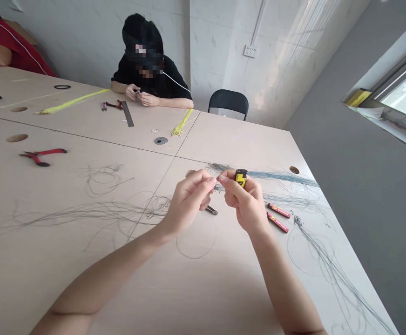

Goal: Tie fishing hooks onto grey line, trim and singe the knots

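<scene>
The right hand (246, 199) clasps a yellow lighter (240, 178), head up, toward the surface's right edge (336, 237) from the left hand (189, 197), whose fingers pinch together.

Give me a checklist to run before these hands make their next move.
1. Yellow lighter secure in right hand: ok, gripped.
2. Lighter unlit: ok, no flame shows.
3. Strand pinched in left hand: cannot tell, too fine to make out at the fingertips.
4. Loose grey strands well away from left hand: not ok, they lie close beside or below it.
5. Two red lighters out of the grip: ok, lying on the table.
</scene>
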`<control>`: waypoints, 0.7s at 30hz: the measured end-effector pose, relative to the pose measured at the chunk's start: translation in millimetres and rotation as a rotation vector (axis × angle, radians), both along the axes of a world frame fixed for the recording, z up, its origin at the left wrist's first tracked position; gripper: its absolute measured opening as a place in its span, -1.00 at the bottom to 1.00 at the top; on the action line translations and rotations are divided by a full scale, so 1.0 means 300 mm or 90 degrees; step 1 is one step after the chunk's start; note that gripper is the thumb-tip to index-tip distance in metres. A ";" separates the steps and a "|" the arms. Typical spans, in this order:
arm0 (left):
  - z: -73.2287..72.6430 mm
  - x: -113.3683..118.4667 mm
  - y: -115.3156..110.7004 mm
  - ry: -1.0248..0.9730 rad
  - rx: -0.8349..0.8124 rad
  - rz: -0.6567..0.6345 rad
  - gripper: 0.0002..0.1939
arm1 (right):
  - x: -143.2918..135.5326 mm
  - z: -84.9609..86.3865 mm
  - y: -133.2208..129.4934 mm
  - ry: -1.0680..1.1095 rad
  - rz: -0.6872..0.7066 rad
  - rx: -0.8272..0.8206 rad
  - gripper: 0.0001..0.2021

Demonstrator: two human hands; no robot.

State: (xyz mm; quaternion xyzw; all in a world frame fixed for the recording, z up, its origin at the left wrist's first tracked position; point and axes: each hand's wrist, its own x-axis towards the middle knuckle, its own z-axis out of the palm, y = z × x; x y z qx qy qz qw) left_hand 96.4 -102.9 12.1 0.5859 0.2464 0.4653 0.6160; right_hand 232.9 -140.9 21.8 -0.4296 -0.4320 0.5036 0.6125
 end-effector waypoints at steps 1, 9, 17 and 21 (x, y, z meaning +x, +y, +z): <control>-0.001 0.000 0.000 -0.001 -0.001 -0.004 -0.71 | -0.002 0.001 0.001 0.000 -0.006 0.001 -0.77; 0.000 -0.003 -0.002 0.010 0.004 0.001 -0.71 | -0.009 -0.011 0.010 -0.022 -0.096 -0.028 -0.72; 0.002 0.003 0.001 0.003 -0.001 0.002 -0.71 | 0.012 0.006 0.009 -0.049 -0.072 -0.014 -0.73; 0.025 -0.008 0.000 0.006 0.002 0.022 -0.71 | 0.095 -0.041 0.013 -0.183 -0.138 -0.016 -0.74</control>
